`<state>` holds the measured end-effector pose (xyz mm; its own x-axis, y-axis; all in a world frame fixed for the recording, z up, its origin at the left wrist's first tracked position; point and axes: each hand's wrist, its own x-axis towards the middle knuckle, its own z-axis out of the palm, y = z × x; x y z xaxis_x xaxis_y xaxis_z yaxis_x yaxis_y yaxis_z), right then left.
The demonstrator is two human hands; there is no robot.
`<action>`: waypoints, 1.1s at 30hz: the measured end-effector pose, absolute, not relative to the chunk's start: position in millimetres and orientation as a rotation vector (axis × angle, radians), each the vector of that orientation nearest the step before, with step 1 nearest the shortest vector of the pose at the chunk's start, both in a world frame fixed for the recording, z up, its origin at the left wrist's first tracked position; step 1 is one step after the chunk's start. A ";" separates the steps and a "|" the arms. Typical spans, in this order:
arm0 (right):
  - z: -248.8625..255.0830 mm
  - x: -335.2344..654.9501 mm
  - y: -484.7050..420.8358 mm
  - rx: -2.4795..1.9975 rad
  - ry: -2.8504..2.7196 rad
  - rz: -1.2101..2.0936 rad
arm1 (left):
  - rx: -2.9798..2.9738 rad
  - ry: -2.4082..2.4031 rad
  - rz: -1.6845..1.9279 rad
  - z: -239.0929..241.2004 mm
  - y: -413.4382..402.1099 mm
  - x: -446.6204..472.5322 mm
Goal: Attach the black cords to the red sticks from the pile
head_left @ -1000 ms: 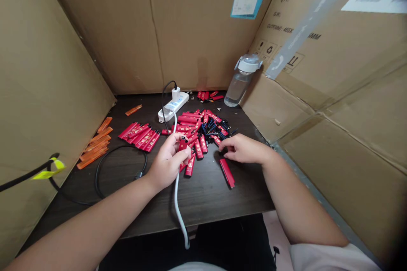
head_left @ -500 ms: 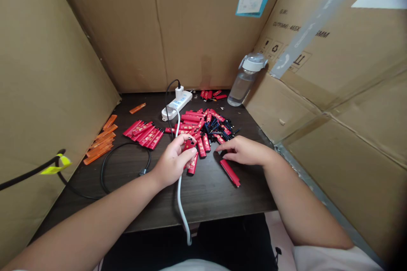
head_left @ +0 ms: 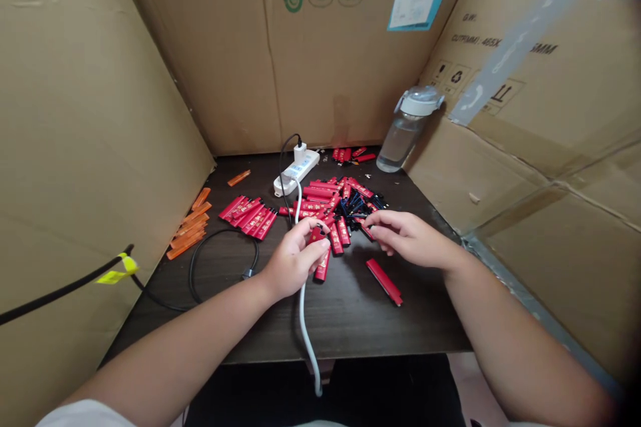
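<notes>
My left hand (head_left: pixel 294 259) is closed round a red lighter casing (head_left: pixel 317 235) at the near edge of a heap of red casings and small dark parts (head_left: pixel 340 203). My right hand (head_left: pixel 408 239) hovers just right of it, thumb and fingers pinched on a small piece I cannot make out. A single red casing (head_left: pixel 384 281) lies on the dark table (head_left: pixel 350 320) under my right wrist. A neat row of red casings (head_left: pixel 249 216) lies to the left of the heap.
A white power strip (head_left: pixel 296 172) with a plug and a white cable (head_left: pixel 305 320) runs toward me. A black cable (head_left: pixel 220 260) loops at left. Orange strips (head_left: pixel 189 228) lie by the left cardboard wall. A clear water bottle (head_left: pixel 408 128) stands at back right. Cardboard walls enclose the table.
My right hand has lifted off the table and come in toward my left hand, fingers now pinched. The left hand keeps its casing. The camera view shifted left.
</notes>
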<state>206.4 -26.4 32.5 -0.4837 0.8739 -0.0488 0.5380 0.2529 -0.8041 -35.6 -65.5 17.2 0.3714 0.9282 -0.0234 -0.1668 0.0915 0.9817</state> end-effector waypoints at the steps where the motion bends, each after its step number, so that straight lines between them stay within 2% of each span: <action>1: 32.6 205.3 -27.5 -1.270 -2.015 1.180 | 1.182 0.806 0.967 16.2 -65.3 -36.3; 9: 28.9 195.9 -30.9 -1.036 -1.392 1.489 | 1.020 0.542 0.881 15.2 -64.5 -41.3; 15: 25.1 190.6 -30.9 -0.984 -1.248 1.728 | 1.002 0.501 0.877 16.9 -65.4 -42.6; 33: 23.7 184.5 -33.6 -1.050 -1.318 1.446 | 1.264 0.613 0.901 12.2 -68.8 -39.3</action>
<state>184.5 -33.6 23.7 -0.2464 0.9689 -0.0217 -0.0683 -0.0397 -0.9969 -39.3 -68.8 12.2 0.5320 0.8426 0.0836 -0.2320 0.0501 0.9714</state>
